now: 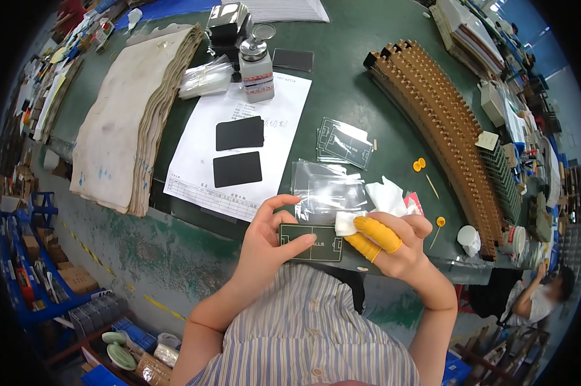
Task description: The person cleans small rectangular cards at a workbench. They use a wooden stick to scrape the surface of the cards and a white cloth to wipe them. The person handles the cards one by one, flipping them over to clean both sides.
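Observation:
My left hand (264, 241) grips the left part of a dark green card (309, 253) with a white pitch-like line pattern, its thumb lying across the card's face. A folded white wipe (346, 224) is pinched in my right hand (396, 248), at the card's upper right corner. Yellow finger cots (379, 235) cover some fingers of that hand. Just beyond the card lie clear plastic sleeves (329, 186). Farther off sits a small pile of similar line-patterned cards (345, 143). A crumpled white tissue (388, 195) rests beyond my right hand.
Two black cards (239, 133) lie on a printed sheet (194, 161), with a pump bottle (258, 77) at its far end. Left is a thick stack of worn sheets (123, 116); right, a long brown slotted rack (438, 122). Loose yellow finger cots (419, 165) lie nearer. A person (541, 296) sits at far right.

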`<state>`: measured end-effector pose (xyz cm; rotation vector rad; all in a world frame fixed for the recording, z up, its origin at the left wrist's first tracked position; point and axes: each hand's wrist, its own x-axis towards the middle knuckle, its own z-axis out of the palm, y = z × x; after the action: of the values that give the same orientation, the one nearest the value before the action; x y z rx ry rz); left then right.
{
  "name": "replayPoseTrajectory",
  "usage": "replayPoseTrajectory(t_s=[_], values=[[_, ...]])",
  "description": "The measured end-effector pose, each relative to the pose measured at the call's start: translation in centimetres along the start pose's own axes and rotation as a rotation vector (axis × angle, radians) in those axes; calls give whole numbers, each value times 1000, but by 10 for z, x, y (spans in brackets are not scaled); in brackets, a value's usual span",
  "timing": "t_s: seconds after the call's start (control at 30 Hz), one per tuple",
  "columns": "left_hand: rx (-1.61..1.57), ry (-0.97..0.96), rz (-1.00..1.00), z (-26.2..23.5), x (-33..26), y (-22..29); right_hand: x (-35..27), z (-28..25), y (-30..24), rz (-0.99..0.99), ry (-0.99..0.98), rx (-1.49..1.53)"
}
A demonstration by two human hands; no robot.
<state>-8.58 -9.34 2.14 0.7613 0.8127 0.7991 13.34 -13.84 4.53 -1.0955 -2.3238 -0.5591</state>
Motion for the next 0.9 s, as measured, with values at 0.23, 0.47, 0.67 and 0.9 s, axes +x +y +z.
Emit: replayPoseTrajectory(t_s=[0.23, 0.47, 0.67, 0.9], values=[[-17, 4, -23, 3, 2, 0, -8, -5, 0, -5, 24, -3], [30, -4, -16, 5, 5, -2, -13, -7, -5, 7, 7, 7], [22, 7, -19, 6, 7, -3, -19, -18, 5, 208, 34, -105], [29, 7, 0, 9, 11, -5, -21, -14, -3, 118, 40, 23]])
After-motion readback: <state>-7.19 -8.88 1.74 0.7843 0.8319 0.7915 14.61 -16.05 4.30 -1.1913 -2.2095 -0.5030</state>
